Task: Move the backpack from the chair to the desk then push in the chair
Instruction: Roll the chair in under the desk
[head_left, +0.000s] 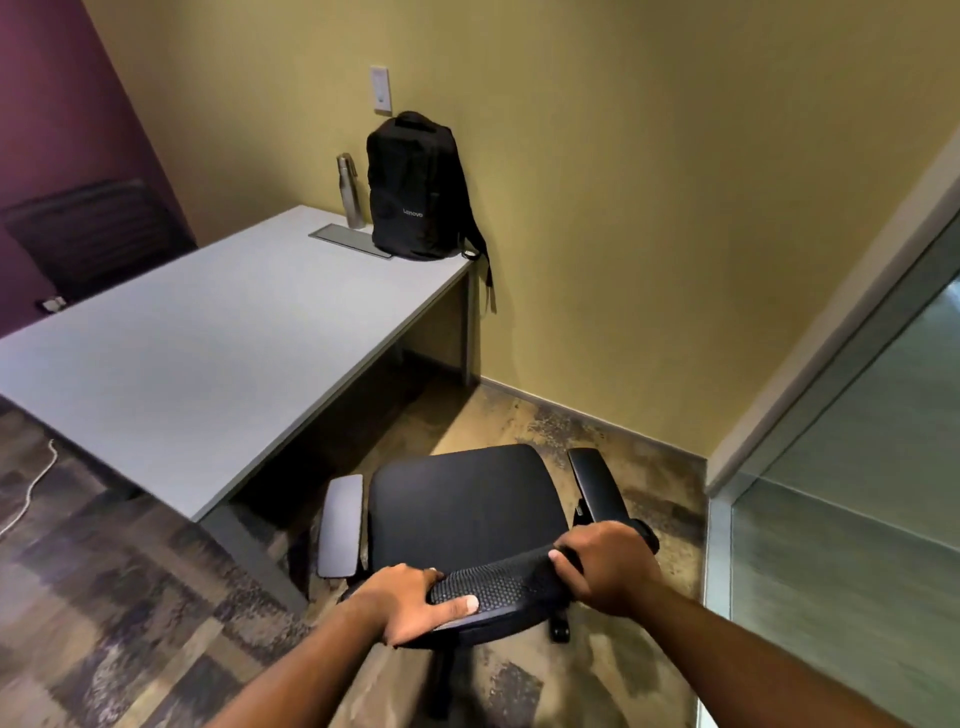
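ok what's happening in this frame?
A person grips the top of the office chair backrest with both hands, left hand and right hand. The backpack already stands upright on the desk against the wall, beside a metal bottle. The chair sits clear of the desk, not yet pushed in.

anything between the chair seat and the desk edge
Nothing: the head view shows only bare carpet between the chair seat and the desk edge.
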